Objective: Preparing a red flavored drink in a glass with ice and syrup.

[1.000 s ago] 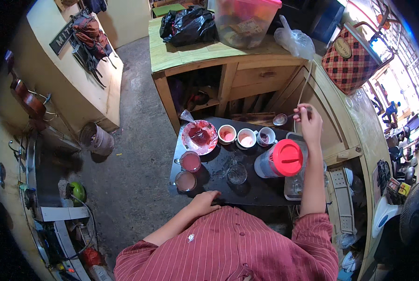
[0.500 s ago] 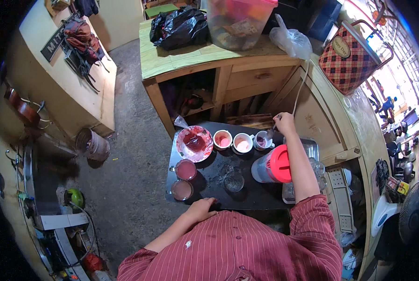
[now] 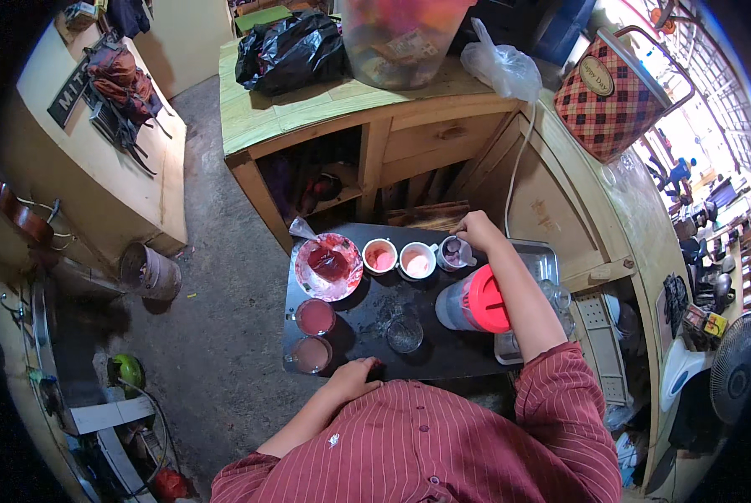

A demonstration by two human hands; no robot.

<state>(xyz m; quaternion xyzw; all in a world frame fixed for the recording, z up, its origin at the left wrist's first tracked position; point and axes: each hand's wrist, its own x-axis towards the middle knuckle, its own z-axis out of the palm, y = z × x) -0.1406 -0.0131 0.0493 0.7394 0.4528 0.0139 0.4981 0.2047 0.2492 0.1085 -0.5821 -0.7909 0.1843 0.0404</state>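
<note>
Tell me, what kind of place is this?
Probably a small drink stall or home kitchen corner. A black table holds cups of pink drink and a red-lidded jug; the right hand is at a cup, the left hand rests on the table's edge.

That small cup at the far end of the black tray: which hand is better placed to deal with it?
The right hand: it is already at the small cup, arm stretched over the red-lidded jug. The left hand rests on the black tray's near edge.
</note>
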